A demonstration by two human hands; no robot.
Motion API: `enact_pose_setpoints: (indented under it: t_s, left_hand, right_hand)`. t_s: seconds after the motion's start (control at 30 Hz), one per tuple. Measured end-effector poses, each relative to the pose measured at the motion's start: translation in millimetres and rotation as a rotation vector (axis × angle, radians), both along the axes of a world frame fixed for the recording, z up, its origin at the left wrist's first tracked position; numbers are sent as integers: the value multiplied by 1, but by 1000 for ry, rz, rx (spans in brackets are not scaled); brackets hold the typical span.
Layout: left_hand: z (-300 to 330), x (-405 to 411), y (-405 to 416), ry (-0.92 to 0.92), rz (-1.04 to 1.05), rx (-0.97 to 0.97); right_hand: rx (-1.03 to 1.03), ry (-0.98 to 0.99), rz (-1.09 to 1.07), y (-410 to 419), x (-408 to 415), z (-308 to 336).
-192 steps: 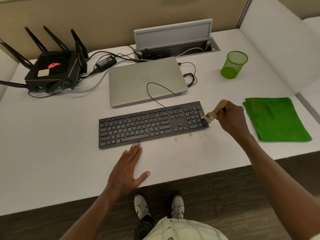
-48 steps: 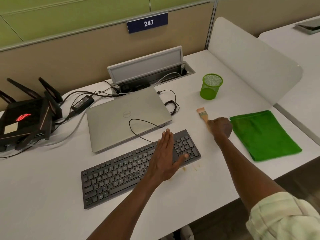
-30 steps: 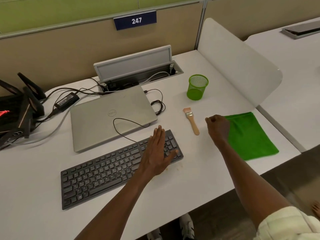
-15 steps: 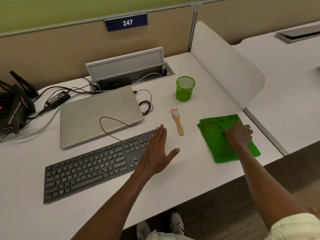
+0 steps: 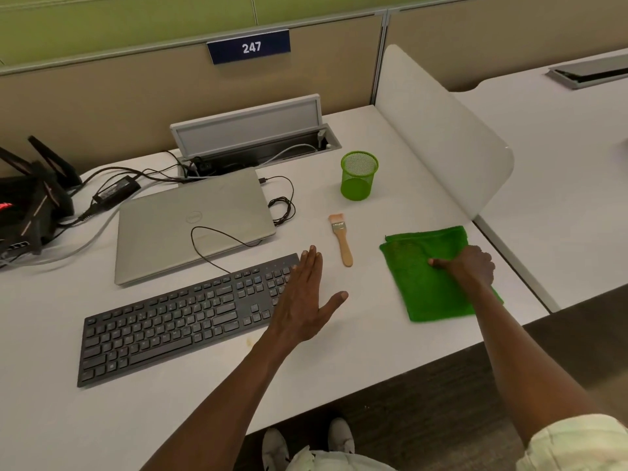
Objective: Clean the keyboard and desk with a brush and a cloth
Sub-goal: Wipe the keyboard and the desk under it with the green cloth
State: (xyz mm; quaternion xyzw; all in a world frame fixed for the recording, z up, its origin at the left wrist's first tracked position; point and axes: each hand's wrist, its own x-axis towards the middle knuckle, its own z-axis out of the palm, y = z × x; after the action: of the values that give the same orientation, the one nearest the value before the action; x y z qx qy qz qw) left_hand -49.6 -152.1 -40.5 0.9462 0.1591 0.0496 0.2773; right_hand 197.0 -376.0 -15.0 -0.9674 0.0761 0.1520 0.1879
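Observation:
A black keyboard (image 5: pixel 176 317) lies on the white desk (image 5: pixel 370 338). My left hand (image 5: pixel 304 300) rests flat, fingers straight, over the keyboard's right end. A small wooden-handled brush (image 5: pixel 341 239) lies on the desk just right of it, with no hand on it. Further right is a green cloth (image 5: pixel 421 290), rumpled at its top left corner. My right hand (image 5: pixel 467 266) sits on the cloth with curled fingers and grips its fabric. A few brownish crumbs (image 5: pixel 250 341) lie on the desk at the keyboard's front edge.
A closed silver laptop (image 5: pixel 190 226) with a thin cable across it lies behind the keyboard. A green mesh cup (image 5: pixel 358 176) stands behind the brush. A black router (image 5: pixel 27 202) and cables fill the back left. A white divider panel (image 5: pixel 441 130) bounds the desk's right side.
The right hand brushed the keyboard's right end, laid the brush on the desk and moved right onto the green cloth, where its fingers have now curled. The left hand moved onto the keyboard's right end.

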Motion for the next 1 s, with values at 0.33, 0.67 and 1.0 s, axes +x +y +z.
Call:
enact_pose_setpoints:
  t_s: [0.33,0.67,1.0]
  left_hand:
    - [2,1,-10,-1,20,7]
    - [7,-34,8,-28,97,-25]
    - [27,-84,51,-258,325,-395]
  right_hand:
    - [200,76,63,2,-1,34]
    - [914,454,93,44,-48,81]
    - [1333,612,-6,132,-138,112]
